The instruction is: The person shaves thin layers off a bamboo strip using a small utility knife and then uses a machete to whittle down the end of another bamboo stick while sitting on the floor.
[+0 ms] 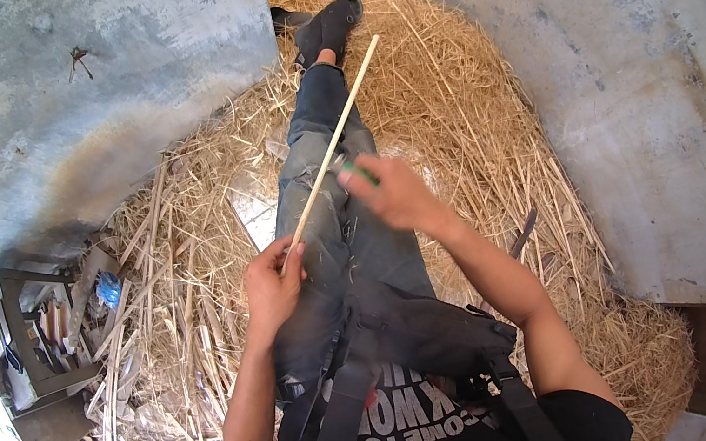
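A long, pale, thin wooden stick slants up and to the right over my outstretched legs. Its lower end is pinched between the thumb and fingers of my left hand. My right hand is closed round a small green-handled tool, beside the middle of the stick. A greyish part of the tool shows at the stick's edge. Motion blur hides its exact kind, and I cannot tell whether it touches the stick.
Straw-like shavings and loose strips cover the floor around my legs. Worn grey walls rise on both sides. At the left stands a small dark frame with things inside, near a blue plastic scrap.
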`<control>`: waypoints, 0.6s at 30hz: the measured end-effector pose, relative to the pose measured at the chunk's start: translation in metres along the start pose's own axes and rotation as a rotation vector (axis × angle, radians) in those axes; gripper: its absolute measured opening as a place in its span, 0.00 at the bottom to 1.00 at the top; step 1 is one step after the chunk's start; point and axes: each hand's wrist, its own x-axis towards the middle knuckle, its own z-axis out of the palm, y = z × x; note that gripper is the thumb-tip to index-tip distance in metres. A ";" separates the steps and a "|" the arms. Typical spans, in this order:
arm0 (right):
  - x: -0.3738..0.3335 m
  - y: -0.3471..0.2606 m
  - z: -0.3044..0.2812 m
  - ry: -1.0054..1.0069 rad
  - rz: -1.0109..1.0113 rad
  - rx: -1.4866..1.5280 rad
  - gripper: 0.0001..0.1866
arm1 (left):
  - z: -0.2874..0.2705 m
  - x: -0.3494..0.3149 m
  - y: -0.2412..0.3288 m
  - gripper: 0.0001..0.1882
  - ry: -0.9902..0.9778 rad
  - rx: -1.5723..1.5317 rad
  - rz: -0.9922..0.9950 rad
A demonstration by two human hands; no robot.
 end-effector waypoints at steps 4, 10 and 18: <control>-0.021 -0.008 0.046 -0.070 -0.064 -0.047 0.24 | 0.014 0.007 0.005 0.14 -0.021 -0.016 0.030; 0.011 0.024 0.012 0.118 0.154 0.014 0.22 | -0.001 -0.012 0.006 0.15 -0.064 0.050 -0.020; -0.028 -0.001 0.056 -0.044 0.003 -0.004 0.22 | 0.007 -0.013 0.004 0.14 0.027 0.064 -0.001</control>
